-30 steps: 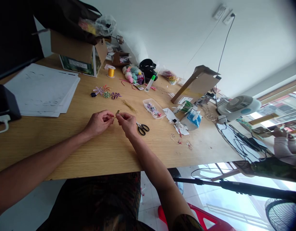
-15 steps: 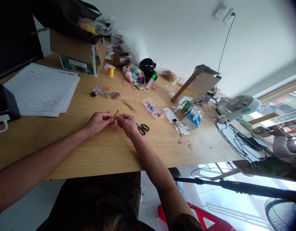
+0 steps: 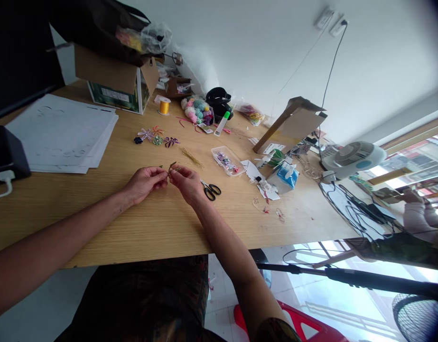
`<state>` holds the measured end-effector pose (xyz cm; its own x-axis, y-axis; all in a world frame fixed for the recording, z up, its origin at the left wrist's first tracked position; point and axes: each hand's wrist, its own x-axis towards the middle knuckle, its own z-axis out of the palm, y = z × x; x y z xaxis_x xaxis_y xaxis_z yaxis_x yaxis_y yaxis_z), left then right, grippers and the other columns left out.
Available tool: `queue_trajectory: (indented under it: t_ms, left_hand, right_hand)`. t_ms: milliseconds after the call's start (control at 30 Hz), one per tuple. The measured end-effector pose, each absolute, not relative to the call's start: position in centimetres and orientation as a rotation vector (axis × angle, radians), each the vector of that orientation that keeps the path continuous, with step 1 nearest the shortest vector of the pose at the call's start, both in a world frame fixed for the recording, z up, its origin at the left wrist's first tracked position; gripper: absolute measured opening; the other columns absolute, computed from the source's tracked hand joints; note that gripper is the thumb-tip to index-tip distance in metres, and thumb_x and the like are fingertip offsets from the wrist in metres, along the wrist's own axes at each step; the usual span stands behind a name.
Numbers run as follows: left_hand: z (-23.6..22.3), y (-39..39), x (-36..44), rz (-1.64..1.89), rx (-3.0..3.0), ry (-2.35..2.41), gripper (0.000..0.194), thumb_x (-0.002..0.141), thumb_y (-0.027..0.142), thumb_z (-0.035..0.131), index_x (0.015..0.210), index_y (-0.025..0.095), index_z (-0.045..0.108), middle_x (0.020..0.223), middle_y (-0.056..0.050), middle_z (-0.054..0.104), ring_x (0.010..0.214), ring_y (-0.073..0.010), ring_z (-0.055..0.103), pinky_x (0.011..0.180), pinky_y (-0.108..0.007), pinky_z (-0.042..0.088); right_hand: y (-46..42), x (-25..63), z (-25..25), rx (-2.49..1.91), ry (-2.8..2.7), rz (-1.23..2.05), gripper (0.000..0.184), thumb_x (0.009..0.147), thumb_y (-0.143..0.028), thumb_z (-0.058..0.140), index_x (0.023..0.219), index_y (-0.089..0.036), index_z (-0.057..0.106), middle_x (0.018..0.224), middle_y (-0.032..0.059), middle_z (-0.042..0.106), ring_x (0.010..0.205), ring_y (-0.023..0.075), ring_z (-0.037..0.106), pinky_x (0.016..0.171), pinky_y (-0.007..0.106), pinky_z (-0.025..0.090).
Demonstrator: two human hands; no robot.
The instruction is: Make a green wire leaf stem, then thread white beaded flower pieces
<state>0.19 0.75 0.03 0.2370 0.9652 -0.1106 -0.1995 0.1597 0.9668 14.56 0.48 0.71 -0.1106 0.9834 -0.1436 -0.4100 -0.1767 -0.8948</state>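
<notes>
Clamping fingertips of left hand (image 3: 147,183) and right hand (image 3: 186,182) on olive-green leafy sprig (image 3: 172,165), with black-handled scissors (image 3: 210,188) at 4 o'clock.

Scissors (image 3: 210,188) lie on the table (image 3: 162,228) right of the right grip (image 3: 186,183), before the tray (image 3: 235,158).

White fan (image 3: 357,156), papers (image 3: 62,133), perhaps a bag (image 3: 90,28)
</notes>
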Motion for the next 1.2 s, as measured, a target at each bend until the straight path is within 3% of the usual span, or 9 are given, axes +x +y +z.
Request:
queue_trajectory:
  t_ms: [133,333,533,700,900,1200]
  left_hand:
    - [0.0,0.7,0.3,1.041,0.994,0.905,0.027,0.061,0.032,0.081,0.073,0.013,0.066,0.065,-0.002,0.061,0.056,-0.0104,0.053,0.054,-0.026,0.039]
    - [-0.1,0.8,0.2,0.961,0.916,0.823,0.019,0.063,0.024,0.079,0.069,0.012,0.065,0.064,-0.001,0.057,0.055,-0.0087,0.050,0.052,-0.024,0.038]
    - [-0.2,0.8,0.2,0.966,0.922,0.851,0.024,0.060,0.025,0.081,0.073,0.011,0.066,0.063,-0.001,0.059,0.054,-0.0081,0.052,0.052,-0.022,0.039]
    - [-0.8,0.8,0.3,1.200,1.372,1.084,0.022,0.069,0.033,0.076,0.077,0.016,0.064,0.065,-0.001,0.064,0.058,-0.0133,0.058,0.056,-0.026,0.043]
    - [-0.9,0.3,0.1,1.457,2.255,1.242,0.015,0.084,0.031,0.064,0.076,0.018,0.070,0.080,-0.006,0.069,0.073,-0.0169,0.062,0.069,-0.029,0.047]
    - [-1.3,0.3,0.0,1.430,2.405,1.316,0.019,0.088,0.031,0.058,0.079,0.019,0.070,0.079,-0.007,0.072,0.073,-0.0193,0.065,0.069,-0.030,0.048]
  right_hand:
    - [0.4,14.6,0.5,-1.003,-0.895,1.486,0.029,0.058,-0.031,0.082,0.078,-0.018,0.066,0.067,-0.0043,0.063,0.062,0.0072,0.055,0.069,0.024,0.047]
    - [0.4,14.8,0.5,-1.030,-1.050,1.440,0.023,0.066,-0.035,0.074,0.078,-0.017,0.066,0.060,-0.0064,0.056,0.055,0.0053,0.046,0.058,0.021,0.038]
    - [0.6,14.9,0.4,-1.064,-1.118,1.392,0.027,0.065,-0.039,0.075,0.076,-0.017,0.063,0.056,-0.0071,0.052,0.052,0.0057,0.042,0.054,0.021,0.033]
    - [0.7,14.6,0.2,-1.124,-1.053,1.341,0.028,0.064,-0.041,0.075,0.074,-0.017,0.064,0.057,-0.0055,0.055,0.054,0.0075,0.046,0.055,0.023,0.036]
    - [0.7,14.2,0.0,-1.169,-0.987,1.275,0.026,0.064,-0.040,0.074,0.073,-0.017,0.063,0.055,-0.0061,0.053,0.052,0.0072,0.046,0.055,0.023,0.037]
    - [0.3,13.6,0.2,-1.155,-0.857,1.338,0.024,0.061,-0.034,0.075,0.072,-0.016,0.064,0.055,-0.0063,0.055,0.053,0.0074,0.048,0.057,0.023,0.041]
